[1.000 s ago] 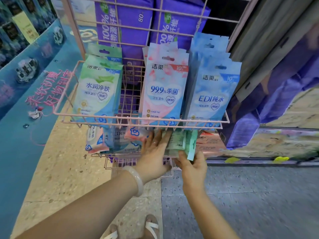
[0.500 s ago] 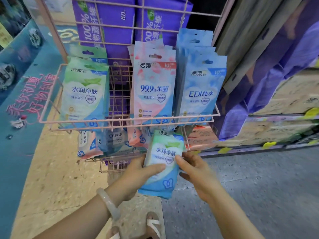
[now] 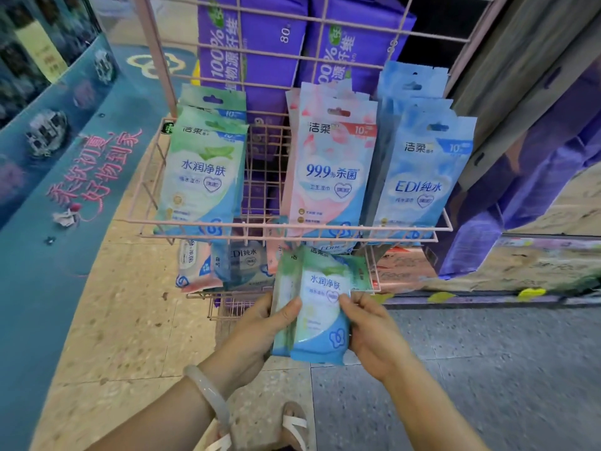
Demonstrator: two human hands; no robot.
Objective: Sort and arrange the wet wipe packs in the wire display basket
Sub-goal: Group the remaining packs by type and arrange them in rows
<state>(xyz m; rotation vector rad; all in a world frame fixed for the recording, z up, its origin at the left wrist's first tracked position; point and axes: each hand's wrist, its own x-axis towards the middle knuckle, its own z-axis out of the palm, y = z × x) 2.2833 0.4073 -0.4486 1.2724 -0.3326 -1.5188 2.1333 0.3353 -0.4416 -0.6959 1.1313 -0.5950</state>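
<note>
A pink wire basket (image 3: 292, 227) holds upright wet wipe packs: green ones (image 3: 203, 177) at the left, pink ones (image 3: 331, 170) in the middle, blue ones (image 3: 422, 177) at the right. Below its front rail, my left hand (image 3: 260, 323) and my right hand (image 3: 370, 327) together grip a small stack of green wet wipe packs (image 3: 320, 307), held upright. My left thumb presses on the front pack, and my right fingers pinch its right edge. A lower wire basket (image 3: 227, 296) contains mixed pink and blue packs (image 3: 224, 265) lying loose.
Large purple tissue packs (image 3: 257, 50) stand behind the wire rack. A purple-wrapped stack (image 3: 527, 177) and low boxes sit to the right. A teal display panel (image 3: 65, 164) runs along the left. My sandalled foot (image 3: 292, 424) is on the floor below.
My hands have pulled green packs out from under the upper basket and now hold them upright in front of me, a little higher than half a second ago, with a second pack showing behind.
</note>
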